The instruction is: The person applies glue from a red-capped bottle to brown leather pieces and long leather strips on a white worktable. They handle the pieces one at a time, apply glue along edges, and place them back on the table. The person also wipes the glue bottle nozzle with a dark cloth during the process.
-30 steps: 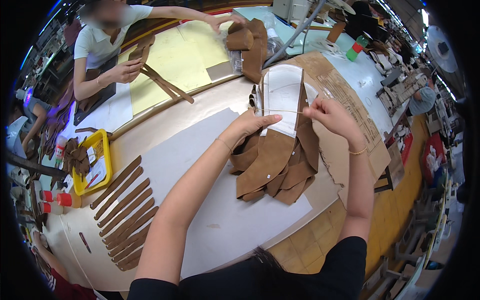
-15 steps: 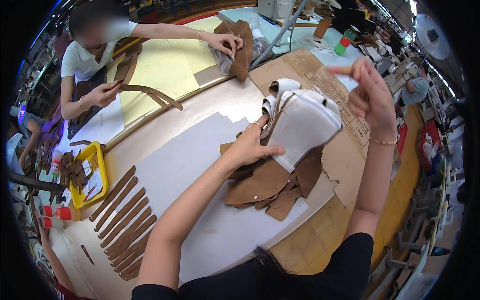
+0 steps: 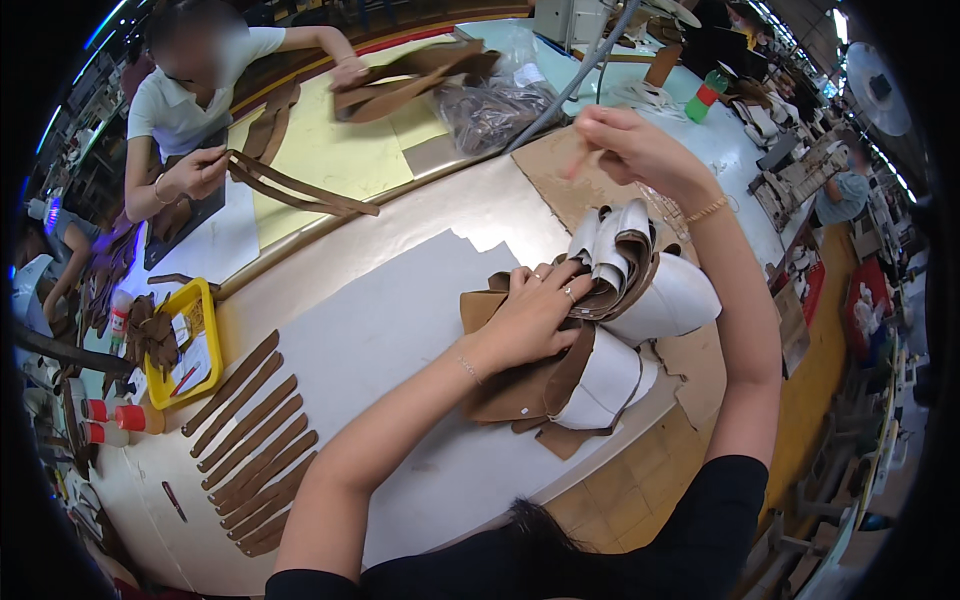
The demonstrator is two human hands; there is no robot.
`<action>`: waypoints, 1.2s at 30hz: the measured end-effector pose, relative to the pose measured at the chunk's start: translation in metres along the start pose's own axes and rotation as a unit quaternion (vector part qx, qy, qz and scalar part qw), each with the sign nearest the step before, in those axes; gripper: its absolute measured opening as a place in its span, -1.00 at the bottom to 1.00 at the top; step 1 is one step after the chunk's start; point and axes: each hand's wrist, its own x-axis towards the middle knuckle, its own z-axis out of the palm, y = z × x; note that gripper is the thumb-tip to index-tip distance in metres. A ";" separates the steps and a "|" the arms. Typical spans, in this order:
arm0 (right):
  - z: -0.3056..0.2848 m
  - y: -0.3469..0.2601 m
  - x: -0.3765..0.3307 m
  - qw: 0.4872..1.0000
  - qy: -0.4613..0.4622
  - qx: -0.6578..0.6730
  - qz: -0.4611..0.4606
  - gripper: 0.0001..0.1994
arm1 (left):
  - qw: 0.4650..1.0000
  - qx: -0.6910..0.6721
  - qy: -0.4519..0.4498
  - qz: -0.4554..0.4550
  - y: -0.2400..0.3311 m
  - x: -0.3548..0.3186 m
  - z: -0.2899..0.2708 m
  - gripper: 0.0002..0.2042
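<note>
Head view: the left hand (image 3: pixel 535 310) lies flat, fingers spread, pressing on a stack of brown leather pieces (image 3: pixel 520 385) with white linings that sits near the table's front edge on a grey sheet (image 3: pixel 400 330). Just right of its fingertips the white-lined pieces (image 3: pixel 625 265) curl upward in a loose roll, more bunched and folded over than half a second ago, when one broad white panel stood open there. The right hand (image 3: pixel 630 150) is raised well above the stack, over the brown cardboard (image 3: pixel 560 165), fingers pinched on a thin stick-like tool (image 3: pixel 580 165); what kind of tool cannot be told. It has moved leftward and lower in the picture since the earlier frame, where it was lifted high at the right. To the left on the table, a row of long brown leather strips (image 3: pixel 250 440) lies side by side, and beyond them a yellow tray (image 3: pixel 205 300) holds small items. Across the table a co-worker in a light shirt holds brown straps (image 3: pixel 290 185) over a yellow sheet (image 3: pixel 330 150).
</note>
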 end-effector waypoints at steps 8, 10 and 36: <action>-0.014 0.034 0.015 0.965 0.009 -0.260 0.033 -0.78 | 0.985 -0.125 0.116 0.002 0.001 -0.005 0.018 -0.35; -0.010 0.013 0.007 0.969 -0.126 -0.202 0.060 -0.77 | 0.979 -0.146 0.138 -0.028 -0.003 -0.009 0.019 -0.40; -0.153 0.055 0.031 0.909 0.403 0.088 -0.061 -0.91 | 0.995 0.020 0.086 0.040 0.014 -0.004 0.014 -0.47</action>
